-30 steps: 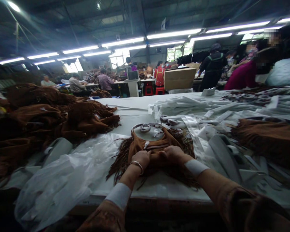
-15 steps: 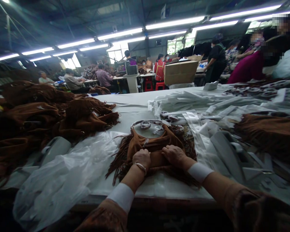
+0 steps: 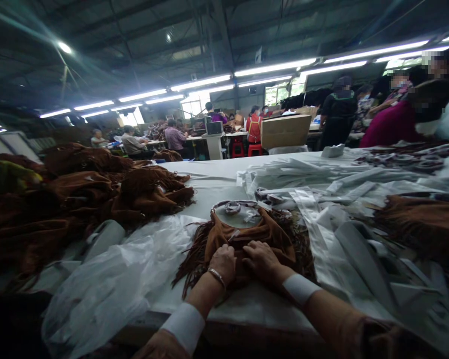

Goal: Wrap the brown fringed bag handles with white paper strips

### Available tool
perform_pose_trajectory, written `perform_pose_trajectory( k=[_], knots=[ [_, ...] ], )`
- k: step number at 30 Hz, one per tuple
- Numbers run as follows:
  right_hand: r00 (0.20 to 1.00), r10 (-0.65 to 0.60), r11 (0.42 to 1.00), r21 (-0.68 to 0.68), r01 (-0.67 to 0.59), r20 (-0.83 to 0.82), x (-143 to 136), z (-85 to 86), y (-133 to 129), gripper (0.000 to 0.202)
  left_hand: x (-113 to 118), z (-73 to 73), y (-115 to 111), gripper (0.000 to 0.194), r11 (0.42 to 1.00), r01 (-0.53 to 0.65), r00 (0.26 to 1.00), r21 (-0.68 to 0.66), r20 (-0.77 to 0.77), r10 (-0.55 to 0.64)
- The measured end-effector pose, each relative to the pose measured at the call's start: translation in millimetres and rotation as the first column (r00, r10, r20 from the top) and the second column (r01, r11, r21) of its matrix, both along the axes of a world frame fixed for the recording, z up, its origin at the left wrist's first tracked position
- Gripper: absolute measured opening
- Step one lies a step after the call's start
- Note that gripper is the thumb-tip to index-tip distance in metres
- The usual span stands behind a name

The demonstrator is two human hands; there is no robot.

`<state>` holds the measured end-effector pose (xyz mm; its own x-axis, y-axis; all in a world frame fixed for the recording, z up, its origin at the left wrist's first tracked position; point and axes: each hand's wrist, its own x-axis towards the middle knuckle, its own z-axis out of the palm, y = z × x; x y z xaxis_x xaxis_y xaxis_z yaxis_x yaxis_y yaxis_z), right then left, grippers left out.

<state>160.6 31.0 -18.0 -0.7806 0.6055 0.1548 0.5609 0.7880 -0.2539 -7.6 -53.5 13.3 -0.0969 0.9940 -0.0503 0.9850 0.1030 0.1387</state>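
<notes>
In front of me on the table lies a brown fringed handbag (image 3: pixel 277 230), its curved handle (image 3: pixel 230 203) pointing away from me and its fringe spread out to both sides. My left hand (image 3: pixel 224 263), with a bracelet on the wrist, is curled on the near left part of the bag and grips its material. Close beside it, my right hand (image 3: pixel 262 258) rests on the bag with its fingers stretched out over the front. What lies under both palms is hidden. A small pale tag or pull (image 3: pixel 235 234) shows just beyond my fingers.
Brown bags (image 3: pixel 145 197) are heaped on the left, near crumpled clear plastic (image 3: pixel 115 279). White strips (image 3: pixel 295 172) and grey-white curved pieces (image 3: pixel 362 259) cover the right side, with another fringed bag (image 3: pixel 422 219). Co-workers and a cardboard box (image 3: pixel 285 132) are beyond the table.
My right hand has loosened from a curled grip, stretched its fingers and shifted closer to my left hand. The left stays curled on the bag. The whole view has shifted.
</notes>
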Motion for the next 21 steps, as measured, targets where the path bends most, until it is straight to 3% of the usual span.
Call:
perform_pose_trajectory(
  k=[2,5,10,17,21],
  knots=[
    [0.994,-0.045,0.999,-0.012,0.044,-0.101,-2,-10.8,-4,0.028,-18,9.9,-3,0.024,0.992,0.123,0.991,-0.006,0.052,-0.123],
    [0.979,-0.012,0.999,-0.037,0.004,-0.203,2,-21.4,-4,0.025,-48,25.1,-2,0.022,0.962,0.273,0.958,-0.017,0.094,-0.271],
    [0.951,0.049,0.993,-0.089,-0.08,-0.304,8,-24.6,1,0.021,-84,29.5,6,0.029,0.864,0.497,0.863,-0.085,-0.058,-0.502],
    [0.907,-0.016,0.955,-0.275,-0.111,-0.421,12,-23.5,4,0.02,-107,16.9,11,0.034,0.869,0.488,0.861,-0.084,-0.12,-0.495],
    [0.899,-0.07,0.912,-0.392,-0.118,-0.433,13,-16.0,6,0.024,-111,8.8,13,0.024,0.87,0.489,0.858,-0.056,-0.151,-0.492]
  ],
)
